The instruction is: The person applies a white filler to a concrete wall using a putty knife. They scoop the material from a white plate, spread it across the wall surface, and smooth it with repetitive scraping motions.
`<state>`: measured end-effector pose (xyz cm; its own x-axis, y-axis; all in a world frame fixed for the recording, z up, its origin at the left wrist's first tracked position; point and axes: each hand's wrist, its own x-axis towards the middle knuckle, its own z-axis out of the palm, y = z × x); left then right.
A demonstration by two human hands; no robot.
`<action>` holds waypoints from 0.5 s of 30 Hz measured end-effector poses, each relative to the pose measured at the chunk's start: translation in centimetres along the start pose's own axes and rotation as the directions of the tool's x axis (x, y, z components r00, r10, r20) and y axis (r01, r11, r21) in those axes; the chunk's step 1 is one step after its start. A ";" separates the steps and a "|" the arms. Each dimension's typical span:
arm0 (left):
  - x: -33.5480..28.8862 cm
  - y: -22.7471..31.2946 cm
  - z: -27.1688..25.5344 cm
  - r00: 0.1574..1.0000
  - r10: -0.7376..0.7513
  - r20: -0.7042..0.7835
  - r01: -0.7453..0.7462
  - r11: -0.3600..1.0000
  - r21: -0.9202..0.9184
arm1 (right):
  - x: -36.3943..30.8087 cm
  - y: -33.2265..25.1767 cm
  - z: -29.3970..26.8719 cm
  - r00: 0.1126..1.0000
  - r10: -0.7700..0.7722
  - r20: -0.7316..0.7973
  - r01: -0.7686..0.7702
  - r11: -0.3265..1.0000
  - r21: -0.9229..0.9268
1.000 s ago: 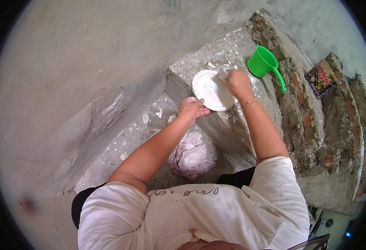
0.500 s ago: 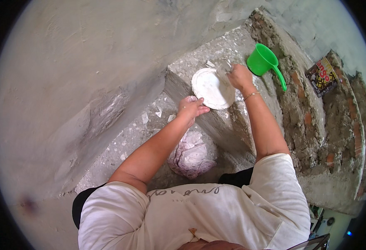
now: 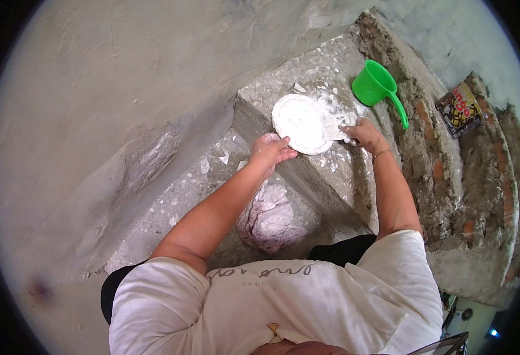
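A round white plate point(image 3: 298, 121) coated with wet white paste sits on a concrete step. My left hand point(image 3: 269, 154) grips its near left rim, thumb on top and fingers along the lower edge. In my right hand point(image 3: 366, 135) is a putty knife point(image 3: 334, 126), its blade smeared white and lying over the plate's right rim. A green dipper point(image 3: 371, 84) with a long handle stands on the step, beyond my right hand. Below my left hand, a crumpled pale pink plastic bag point(image 3: 270, 220) rests on the lower step.
Rough steps with exposed brick point(image 3: 437, 168) rise on the right, and a dark printed tin point(image 3: 460, 109) stands on one. A grey plastered wall point(image 3: 106, 89) runs along the left. Several white flakes point(image 3: 205, 165) lie on the lower step.
My right hand has moved right and slightly nearer, carrying the putty knife from over the plate to its right rim. My left hand stays at the plate.
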<state>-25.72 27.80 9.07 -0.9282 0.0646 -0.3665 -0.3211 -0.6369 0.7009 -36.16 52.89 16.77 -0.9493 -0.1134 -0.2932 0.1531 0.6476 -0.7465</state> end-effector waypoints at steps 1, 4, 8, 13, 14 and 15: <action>0.3 0.0 -0.6 1.000 0.015 -0.023 -0.015 1.000 -0.003 | -1.3 -0.9 1.3 0.996 0.002 0.084 -0.020 0.975 0.223; 0.7 -0.7 0.6 1.000 0.008 0.012 -0.008 1.000 0.000 | 0.9 3.0 0.5 0.997 -0.080 -0.019 0.071 0.959 -0.273; 0.5 -0.1 -0.2 0.999 0.017 -0.038 -0.016 0.999 0.029 | 0.1 -2.6 2.9 0.983 -0.182 0.004 0.156 0.831 -0.534; 0.6 -0.2 0.5 1.000 0.018 0.002 -0.018 1.000 0.019 | 1.1 -0.3 3.2 0.998 -0.064 -0.004 0.047 0.772 -0.634; 0.4 -0.3 0.5 1.000 0.019 -0.007 -0.019 1.000 0.017 | 1.0 -0.6 3.7 0.996 -0.093 0.002 0.070 0.731 -0.679; 0.4 -0.2 0.5 1.000 0.018 -0.008 -0.018 1.000 0.017 | 0.8 -0.9 4.1 0.993 -0.122 0.010 0.091 0.687 -0.721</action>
<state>-26.09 28.31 9.07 -0.9322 0.0471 -0.3589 -0.3078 -0.6250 0.7174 -35.92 49.15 14.75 -0.9581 -0.1988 -0.2061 -0.1794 0.9777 -0.1091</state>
